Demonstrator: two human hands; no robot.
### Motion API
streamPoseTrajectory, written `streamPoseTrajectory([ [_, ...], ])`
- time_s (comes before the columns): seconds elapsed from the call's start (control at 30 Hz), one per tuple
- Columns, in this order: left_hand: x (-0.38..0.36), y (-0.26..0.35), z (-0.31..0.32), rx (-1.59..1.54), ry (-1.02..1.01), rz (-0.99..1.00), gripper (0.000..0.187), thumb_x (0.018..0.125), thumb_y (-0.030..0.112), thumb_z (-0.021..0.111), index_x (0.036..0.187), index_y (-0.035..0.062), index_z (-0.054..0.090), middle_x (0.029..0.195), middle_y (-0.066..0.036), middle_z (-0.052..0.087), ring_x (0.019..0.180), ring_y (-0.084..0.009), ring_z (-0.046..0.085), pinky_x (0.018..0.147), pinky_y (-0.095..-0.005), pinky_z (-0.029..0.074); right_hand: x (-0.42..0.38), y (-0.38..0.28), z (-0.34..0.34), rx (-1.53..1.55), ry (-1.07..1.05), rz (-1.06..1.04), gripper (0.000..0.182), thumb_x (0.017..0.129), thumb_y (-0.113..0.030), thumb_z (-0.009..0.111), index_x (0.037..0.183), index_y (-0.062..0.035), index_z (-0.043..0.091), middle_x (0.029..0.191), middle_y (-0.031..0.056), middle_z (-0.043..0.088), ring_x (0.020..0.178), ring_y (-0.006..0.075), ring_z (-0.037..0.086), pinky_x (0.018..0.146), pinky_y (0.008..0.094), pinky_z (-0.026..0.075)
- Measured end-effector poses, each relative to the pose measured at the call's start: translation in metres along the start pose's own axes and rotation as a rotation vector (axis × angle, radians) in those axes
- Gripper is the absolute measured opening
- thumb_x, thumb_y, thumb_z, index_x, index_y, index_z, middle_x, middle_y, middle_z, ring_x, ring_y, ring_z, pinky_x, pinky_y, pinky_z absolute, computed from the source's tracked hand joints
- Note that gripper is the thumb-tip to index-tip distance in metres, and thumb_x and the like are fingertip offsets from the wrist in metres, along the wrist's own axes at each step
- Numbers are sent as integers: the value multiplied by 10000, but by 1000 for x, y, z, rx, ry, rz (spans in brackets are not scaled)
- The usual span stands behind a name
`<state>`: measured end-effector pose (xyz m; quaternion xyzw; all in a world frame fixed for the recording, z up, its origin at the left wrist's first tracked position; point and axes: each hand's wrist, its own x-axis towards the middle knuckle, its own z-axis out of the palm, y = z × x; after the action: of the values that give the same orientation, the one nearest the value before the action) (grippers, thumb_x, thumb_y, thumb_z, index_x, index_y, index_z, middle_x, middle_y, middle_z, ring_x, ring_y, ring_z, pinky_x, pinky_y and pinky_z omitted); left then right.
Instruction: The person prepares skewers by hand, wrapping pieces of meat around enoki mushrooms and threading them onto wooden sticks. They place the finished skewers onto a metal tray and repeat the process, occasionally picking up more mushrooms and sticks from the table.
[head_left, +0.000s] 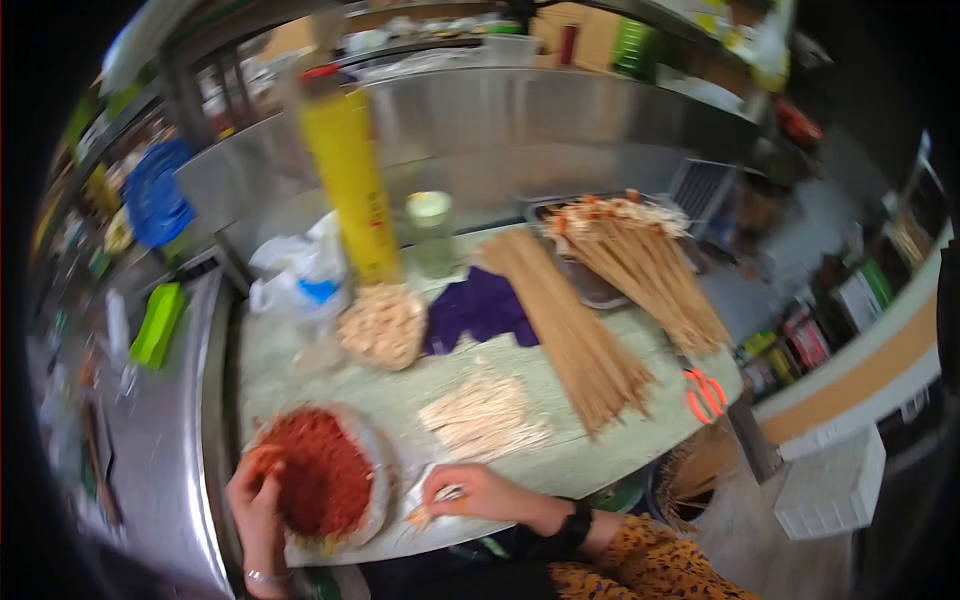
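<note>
My left hand is over the left rim of a round bowl filled with red minced meat. Its fingers are pinched together, and a small reddish piece may be between them. To the right of the bowl, low over the table, my right hand is closed around something small and pale; blur hides what it is. Just beyond the right hand lies a loose pile of thin pale sticks or strips. Farther right is a large bundle of bare wooden skewers.
Skewers with food on their ends rest on a dark tray at the back right. Orange-handled scissors lie near the right edge. Behind stand a tall yellow cylinder, a jar, a bag of pale pieces and a purple cloth.
</note>
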<state>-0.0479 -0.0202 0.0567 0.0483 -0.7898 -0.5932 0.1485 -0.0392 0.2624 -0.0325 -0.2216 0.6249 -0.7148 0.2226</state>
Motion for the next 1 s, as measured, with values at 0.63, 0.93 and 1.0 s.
streamPoseTrajectory([
  [0.63, -60, 0, 18, -767, -233, -379, 198, 816, -7, 578, 1012, -14, 605, 979, -115, 640, 855, -184, 637, 763, -306, 535, 68, -92, 59, -436, 69, -367, 106, 708, -23, 702, 780, -23, 623, 831, 72, 613, 766, 208, 599, 685, 306, 478],
  [0.93, -56, -31, 39, -421, -199, -55, 127, 793, 35, 538, 878, -16, 617, 721, -41, 623, 655, -83, 576, 579, -237, 475, 72, -58, 50, -634, 177, -357, 105, 675, -36, 700, 699, -39, 598, 691, 102, 592, 666, 251, 575, 598, 332, 453],
  [1.0, -56, -20, 34, -532, -226, -136, 124, 756, 4, 534, 856, -40, 595, 708, -71, 623, 660, -87, 565, 590, -256, 467, 59, -85, 48, -623, 55, -211, 195, 842, -5, 569, 1035, 11, 593, 995, 106, 593, 911, 211, 571, 817, 297, 467],
])
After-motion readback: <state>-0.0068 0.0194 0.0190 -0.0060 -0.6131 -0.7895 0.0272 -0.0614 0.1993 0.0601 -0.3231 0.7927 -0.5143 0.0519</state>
